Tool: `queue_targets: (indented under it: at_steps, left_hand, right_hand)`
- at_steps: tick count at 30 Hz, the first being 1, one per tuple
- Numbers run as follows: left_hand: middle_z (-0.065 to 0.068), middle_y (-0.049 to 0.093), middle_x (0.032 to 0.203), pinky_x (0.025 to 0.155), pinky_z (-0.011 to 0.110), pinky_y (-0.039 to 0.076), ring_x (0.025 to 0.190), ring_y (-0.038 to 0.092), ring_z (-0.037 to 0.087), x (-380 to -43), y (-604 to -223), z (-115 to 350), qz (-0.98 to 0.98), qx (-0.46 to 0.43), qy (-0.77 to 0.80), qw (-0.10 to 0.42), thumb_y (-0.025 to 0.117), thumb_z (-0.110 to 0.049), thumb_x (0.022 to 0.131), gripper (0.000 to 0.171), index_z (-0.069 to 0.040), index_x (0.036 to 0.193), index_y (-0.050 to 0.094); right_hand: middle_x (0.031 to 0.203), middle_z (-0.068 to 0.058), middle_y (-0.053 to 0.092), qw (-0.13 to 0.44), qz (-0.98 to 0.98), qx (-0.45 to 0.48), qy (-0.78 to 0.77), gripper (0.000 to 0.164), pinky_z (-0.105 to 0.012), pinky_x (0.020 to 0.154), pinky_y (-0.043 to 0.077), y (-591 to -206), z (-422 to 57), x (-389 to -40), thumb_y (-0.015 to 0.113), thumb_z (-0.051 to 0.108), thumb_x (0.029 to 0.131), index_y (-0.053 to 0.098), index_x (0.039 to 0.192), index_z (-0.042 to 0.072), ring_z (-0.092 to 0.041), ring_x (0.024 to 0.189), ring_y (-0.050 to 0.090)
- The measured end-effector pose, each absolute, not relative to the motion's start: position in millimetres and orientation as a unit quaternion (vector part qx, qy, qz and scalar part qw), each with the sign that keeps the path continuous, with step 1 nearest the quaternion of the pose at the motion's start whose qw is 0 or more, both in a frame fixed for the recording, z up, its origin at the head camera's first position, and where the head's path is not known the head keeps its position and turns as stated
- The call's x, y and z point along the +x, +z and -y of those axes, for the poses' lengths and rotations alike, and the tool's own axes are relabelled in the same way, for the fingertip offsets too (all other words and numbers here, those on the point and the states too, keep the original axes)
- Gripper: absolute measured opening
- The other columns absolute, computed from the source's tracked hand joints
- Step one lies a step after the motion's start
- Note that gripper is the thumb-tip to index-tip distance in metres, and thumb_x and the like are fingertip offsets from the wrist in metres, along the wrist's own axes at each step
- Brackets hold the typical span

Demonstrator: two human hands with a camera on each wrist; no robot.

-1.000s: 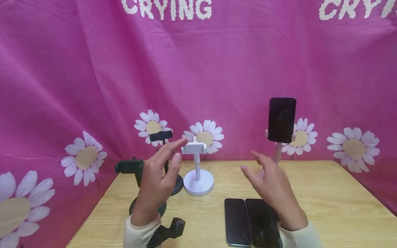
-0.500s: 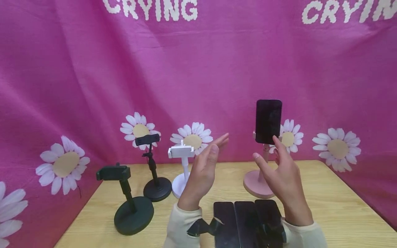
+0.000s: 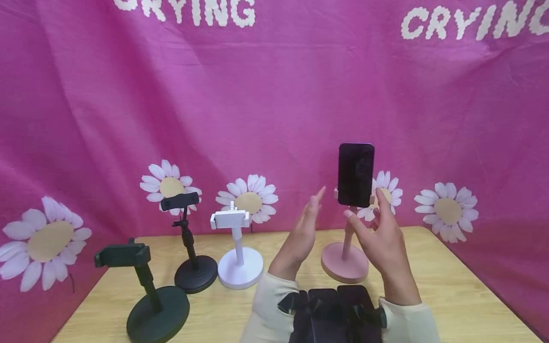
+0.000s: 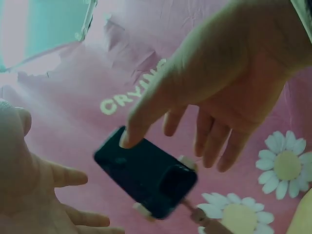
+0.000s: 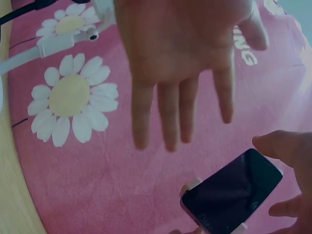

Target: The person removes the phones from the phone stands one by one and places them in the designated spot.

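A black-screened smartphone stands upright in the clamp of a pink phone stand at the back right. To the phone's left, my left hand is raised with straight fingers, apart from it. My right hand lifts on the other side, thumb and index finger spread near the clamp's right edge; neither wrist view shows it touching the phone. In the left wrist view, the phone lies between both hands. The right wrist view shows the left palm with extended fingers, and the phone beside the right hand's fingers.
Three dark phones lie side by side at the front, partly behind the sleeves. On the left are a dark green phone stand, a black one and a white one, each without a phone. A pink daisy-printed cloth hangs behind the table.
My left hand has swung right from in front of the stands to the left of the mounted phone. My right hand has risen closer to the clamp. The view has turned right.
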State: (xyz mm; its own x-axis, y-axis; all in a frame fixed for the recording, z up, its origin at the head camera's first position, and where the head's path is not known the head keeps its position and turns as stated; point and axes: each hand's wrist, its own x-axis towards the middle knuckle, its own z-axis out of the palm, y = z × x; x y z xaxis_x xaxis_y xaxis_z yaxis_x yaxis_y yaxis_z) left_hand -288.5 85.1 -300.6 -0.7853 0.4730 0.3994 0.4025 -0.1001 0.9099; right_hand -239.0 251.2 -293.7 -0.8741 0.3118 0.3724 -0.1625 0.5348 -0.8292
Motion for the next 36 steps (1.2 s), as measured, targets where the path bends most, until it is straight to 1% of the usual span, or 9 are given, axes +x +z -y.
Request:
queue_targets:
  at_steps: [5,9,12,18,20,25,27,30,36]
  left_hand:
    - [-0.006,0.014,0.159,0.113,0.053,0.02,0.145,0.02,0.024,-301.0,-303.6,-93.3,-0.651,0.312,0.688,0.075,0.013,-0.067,0.096,0.066,-0.035,0.153,0.018]
    - [-0.001,0.016,0.16,0.112,0.054,0.023,0.144,0.022,0.025,-307.8,-304.9,-97.8,-0.636,0.301,0.704,0.094,0.014,-0.069,0.095,0.067,-0.036,0.153,0.018]
    - [-0.005,0.013,0.16,0.112,0.054,0.023,0.145,0.019,0.026,-311.9,-306.5,-103.1,-0.636,0.296,0.706,0.099,0.016,-0.069,0.095,0.065,-0.04,0.153,0.016]
    - [-0.013,0.005,0.16,0.113,0.056,0.02,0.147,0.008,0.024,-319.6,-313.5,-113.1,-0.624,0.323,0.703,0.114,0.015,-0.066,0.096,0.066,-0.035,0.154,0.006]
    - [-0.013,0.008,0.16,0.113,0.054,0.021,0.147,0.01,0.021,-320.8,-315.7,-114.5,-0.609,0.323,0.715,0.117,0.016,-0.068,0.096,0.069,-0.033,0.155,0.008]
    - [-0.003,0.017,0.16,0.112,0.051,0.026,0.145,0.019,0.017,-322.0,-317.6,-114.0,-0.576,0.319,0.744,0.113,0.019,-0.069,0.095,0.075,-0.025,0.155,0.014]
    - [0.001,0.02,0.159,0.111,0.052,0.027,0.145,0.021,0.019,-321.4,-316.9,-113.4,-0.569,0.318,0.751,0.109,0.02,-0.067,0.096,0.074,-0.023,0.155,0.017]
    - [0.006,0.025,0.157,0.11,0.053,0.029,0.143,0.026,0.025,-318.4,-314.6,-113.1,-0.557,0.308,0.765,0.101,0.023,-0.065,0.097,0.073,-0.019,0.154,0.021]
    - [0.017,0.035,0.15,0.107,0.053,0.033,0.137,0.035,0.035,-312.5,-308.8,-115.0,-0.537,0.27,0.795,0.077,0.026,-0.059,0.098,0.071,-0.011,0.151,0.03]
  right_hand:
    - [0.159,-0.015,0.016,0.236,0.827,-0.03,0.51,0.094,-0.059,0.1,0.037,-296.2,-252.6,-245.2,0.066,0.048,0.087,0.002,0.155,0.034,-0.043,0.139,0.029]
    - [0.159,-0.017,0.014,0.224,0.814,-0.012,0.537,0.095,-0.057,0.103,0.035,-297.6,-250.8,-251.2,0.067,0.046,0.087,0.0,0.154,0.035,-0.042,0.14,0.027]
    - [0.159,-0.014,0.015,0.22,0.805,0.0,0.551,0.095,-0.057,0.103,0.036,-298.1,-249.6,-256.3,0.067,0.044,0.088,-0.001,0.154,0.037,-0.041,0.14,0.028]
    - [0.158,-0.006,0.022,0.25,0.802,0.041,0.542,0.087,-0.053,0.108,0.031,-301.2,-251.8,-264.5,0.068,0.034,0.089,0.011,0.155,0.031,-0.036,0.14,0.03]
    - [0.158,-0.006,0.024,0.251,0.8,0.043,0.543,0.085,-0.052,0.11,0.029,-302.1,-252.7,-265.1,0.069,0.033,0.089,0.015,0.155,0.029,-0.035,0.141,0.029]
    - [0.157,-0.013,0.021,0.225,0.775,0.01,0.59,0.091,-0.049,0.108,0.033,-302.8,-255.1,-262.5,0.067,0.036,0.09,0.005,0.156,0.026,-0.033,0.141,0.03]
    - [0.157,-0.015,0.019,0.213,0.758,-0.003,0.616,0.093,-0.049,0.107,0.035,-302.5,-256.2,-261.2,0.066,0.035,0.091,0.0,0.155,0.025,-0.031,0.14,0.032]
    - [0.157,-0.014,0.018,0.201,0.737,-0.013,0.645,0.095,-0.048,0.109,0.031,-301.4,-258.0,-259.7,0.066,0.036,0.091,-0.002,0.155,0.026,-0.027,0.139,0.034]
    - [0.154,-0.014,0.024,0.188,0.724,-0.025,0.663,0.09,-0.043,0.11,0.033,-300.1,-261.5,-258.1,0.064,0.039,0.092,0.003,0.156,0.022,-0.025,0.128,0.049]
